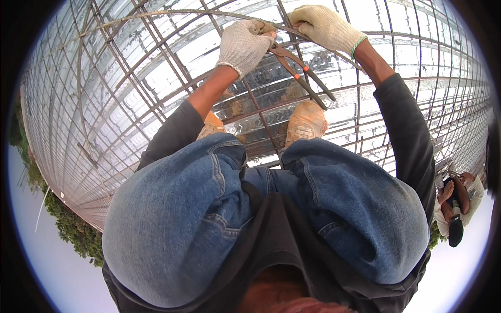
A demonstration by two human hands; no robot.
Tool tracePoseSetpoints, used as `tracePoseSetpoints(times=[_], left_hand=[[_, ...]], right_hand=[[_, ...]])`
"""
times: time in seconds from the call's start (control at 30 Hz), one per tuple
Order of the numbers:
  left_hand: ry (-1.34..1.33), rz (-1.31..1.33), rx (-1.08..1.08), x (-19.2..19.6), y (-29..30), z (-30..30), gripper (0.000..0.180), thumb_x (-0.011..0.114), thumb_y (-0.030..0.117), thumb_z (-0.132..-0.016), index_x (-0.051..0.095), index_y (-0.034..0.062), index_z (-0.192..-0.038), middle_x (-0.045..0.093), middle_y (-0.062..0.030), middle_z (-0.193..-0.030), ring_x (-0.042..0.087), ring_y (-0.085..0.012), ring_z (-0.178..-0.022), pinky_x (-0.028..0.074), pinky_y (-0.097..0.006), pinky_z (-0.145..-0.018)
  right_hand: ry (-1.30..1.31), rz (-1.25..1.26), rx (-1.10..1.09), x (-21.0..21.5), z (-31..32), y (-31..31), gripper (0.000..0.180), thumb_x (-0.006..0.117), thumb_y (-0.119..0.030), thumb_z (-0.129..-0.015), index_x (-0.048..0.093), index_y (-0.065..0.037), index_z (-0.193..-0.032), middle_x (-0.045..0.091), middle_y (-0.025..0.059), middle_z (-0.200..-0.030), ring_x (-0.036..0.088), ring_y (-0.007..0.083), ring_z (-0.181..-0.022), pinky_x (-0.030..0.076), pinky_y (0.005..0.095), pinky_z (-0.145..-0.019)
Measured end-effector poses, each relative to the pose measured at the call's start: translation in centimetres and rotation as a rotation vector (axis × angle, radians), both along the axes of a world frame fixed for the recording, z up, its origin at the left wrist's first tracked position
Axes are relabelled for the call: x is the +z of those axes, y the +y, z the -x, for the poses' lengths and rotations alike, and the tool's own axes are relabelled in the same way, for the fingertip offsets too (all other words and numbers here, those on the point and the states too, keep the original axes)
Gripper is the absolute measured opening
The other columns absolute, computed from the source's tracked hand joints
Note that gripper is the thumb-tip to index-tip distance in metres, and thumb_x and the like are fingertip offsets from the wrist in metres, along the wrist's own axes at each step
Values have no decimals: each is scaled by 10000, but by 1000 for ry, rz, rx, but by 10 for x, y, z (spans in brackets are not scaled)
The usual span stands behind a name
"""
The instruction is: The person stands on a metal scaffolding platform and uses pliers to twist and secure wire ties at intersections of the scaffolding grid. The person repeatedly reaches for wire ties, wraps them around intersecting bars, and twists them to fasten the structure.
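My left hand, in a whitish knit glove, has its fingers pinched together at the head of a pair of pincers. The pincers' dark handles carry orange bands; they are spread a little and slant down toward my right shoe. My right hand, gloved in cream with a green cuff edge, is closed with its fingertips curled on a thin curved steel bar. That bar crosses the rebar mesh and passes by both hands. Whether a tie wire is between the fingers is too small to tell.
Shiny corrugated metal decking lies under the mesh. My tan shoes are on it below my bent knees in blue jeans. Another person is at the far right. Green trees show beyond the left edge.
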State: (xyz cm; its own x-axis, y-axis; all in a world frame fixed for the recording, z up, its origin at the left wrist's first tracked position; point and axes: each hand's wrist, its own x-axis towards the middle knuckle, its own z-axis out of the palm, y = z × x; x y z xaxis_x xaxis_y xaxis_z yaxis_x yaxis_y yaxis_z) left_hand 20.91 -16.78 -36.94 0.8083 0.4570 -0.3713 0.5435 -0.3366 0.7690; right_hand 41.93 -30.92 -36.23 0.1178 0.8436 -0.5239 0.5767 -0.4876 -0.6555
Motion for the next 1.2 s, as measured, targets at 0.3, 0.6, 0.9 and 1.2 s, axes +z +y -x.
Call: tracePoseSetpoints(times=[0.3, 0.6, 0.9, 1.2], left_hand=[[69, 233, -30, 23, -1, -1, 386, 904, 263, -864, 863, 44, -1179, 836, -80, -1009, 756, -140, -922, 602, -330, -843], [-38, 200, 62, 11, -25, -6, 380, 867, 272, -871, 864, 48, -1177, 848, -111, -1024, 787, -178, -933, 616, -342, -847], [-393, -333, -129, -5, -32, -12, 276, 793, 250, -890, 875, 87, -1098, 799, -163, -930, 723, -349, -896, 586, -462, -863], [-281, 224, 250, -1, -40, -21, 247, 802, 215, -914, 858, -4, -1014, 804, -113, -776, 767, -147, -666, 616, -317, -600]], right_hand=[[55, 8, -107, 6, 0, 0, 372, 552, -175, -1000, 778, 9, -1231, 789, 266, -1179, 749, 393, -1104, 580, 485, -972], [44, 11, -24, -9, -6, 8, 354, 538, -127, -935, 808, 11, -1117, 797, 279, -1027, 768, 404, -999, 597, 501, -904], [105, -5, -330, 9, 6, 0, 344, 602, -127, -983, 742, 29, -1255, 787, 238, -1099, 760, 318, -1019, 613, 447, -910], [194, -294, -682, -3, 47, -25, 402, 610, -63, -994, 623, 39, -1383, 725, 180, -1149, 730, 262, -1046, 621, 408, -915]])
